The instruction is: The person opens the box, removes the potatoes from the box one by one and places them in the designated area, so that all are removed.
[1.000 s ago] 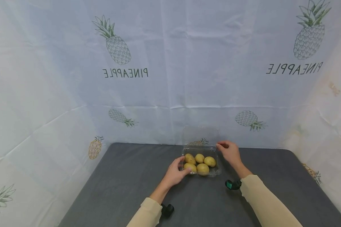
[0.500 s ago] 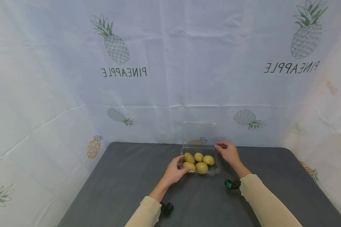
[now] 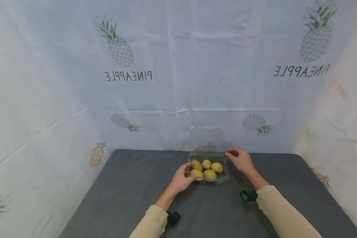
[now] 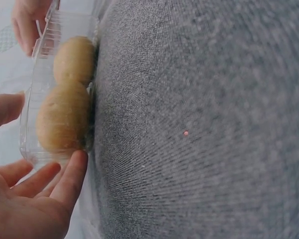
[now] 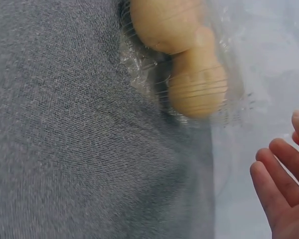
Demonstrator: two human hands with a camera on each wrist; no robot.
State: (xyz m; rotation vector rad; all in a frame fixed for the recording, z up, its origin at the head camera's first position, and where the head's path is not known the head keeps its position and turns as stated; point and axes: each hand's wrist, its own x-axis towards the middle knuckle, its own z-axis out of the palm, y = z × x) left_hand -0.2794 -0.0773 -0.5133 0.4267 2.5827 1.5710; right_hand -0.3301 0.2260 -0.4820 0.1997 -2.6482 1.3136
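Observation:
A clear plastic clamshell container (image 3: 223,178) sits on the dark table, holding several yellow potatoes (image 3: 209,175). Its transparent lid (image 3: 206,135) stands raised at the back, against the curtain. At the container's left end is my left hand (image 3: 179,180), the fingers fairly straight with their tips at the end wall. In the left wrist view, the left thumb (image 4: 7,108) lies by the rim. My right hand (image 3: 239,160) is at the back right corner near the hinge; in the right wrist view its fingers (image 5: 271,186) are loosely bent, with nothing visible between them and the thumb.
A dark grey cloth covers the table (image 3: 131,198), whose back edge lies close behind the container. A white curtain (image 3: 178,82) with pineapple prints encloses the back and sides. Each wrist carries a small black camera, such as the left camera (image 3: 174,218).
The head view has shifted slightly. The raised lid tilts a little differently, and the right wrist has moved slightly right and nearer. The left hand stays at the container's left end.

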